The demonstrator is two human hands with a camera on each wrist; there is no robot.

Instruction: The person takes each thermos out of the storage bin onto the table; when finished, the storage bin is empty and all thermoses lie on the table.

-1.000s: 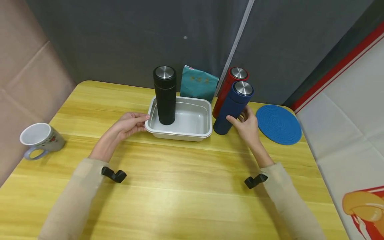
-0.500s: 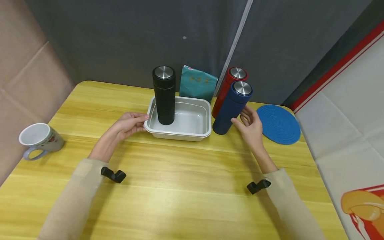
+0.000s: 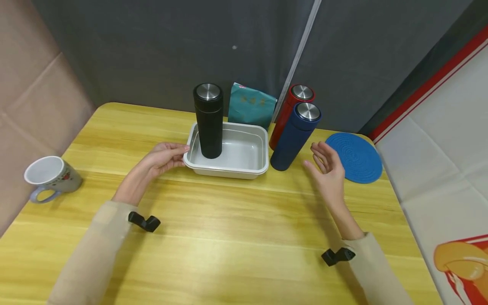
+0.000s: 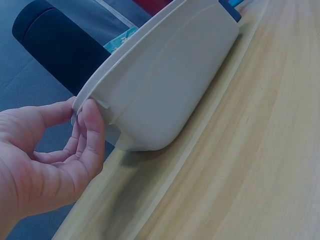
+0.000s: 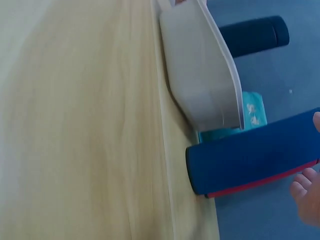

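I am looking down at a yellow wooden table point(image 3: 228, 237) pushed against a dark grey curtained wall.

From the fingers outward: my left hand point(image 3: 163, 158) has its thumb and fingertips point(image 4: 89, 120) pinched on the rim at the left end of the shallow white rectangular plastic tray point(image 3: 244, 171). My right hand point(image 3: 328, 171) hovers with fingers relaxed and spread, holding nothing, just beside the tall navy-blue cylindrical flask with a steel cap point(image 3: 295, 136) but not touching it.

As I judge the work, one flask is placed: the tall black cylindrical flask with a steel cap point(image 3: 209, 120) stands upright inside the tray, at its left end. The navy flask stands upright on the table, just outside the tray's right wall, with the red cylindrical flask with a steel cap point(image 3: 289, 113) right behind it. Both of these appear to be left to go in, and the right half of the tray has room.

Further out, a round blue ribbed silicone mat point(image 3: 354, 157) lies flat near the right edge, a teal packet point(image 3: 251, 106) leans behind the tray, and a white floral ceramic mug point(image 3: 51, 176) sits well apart at the far left.
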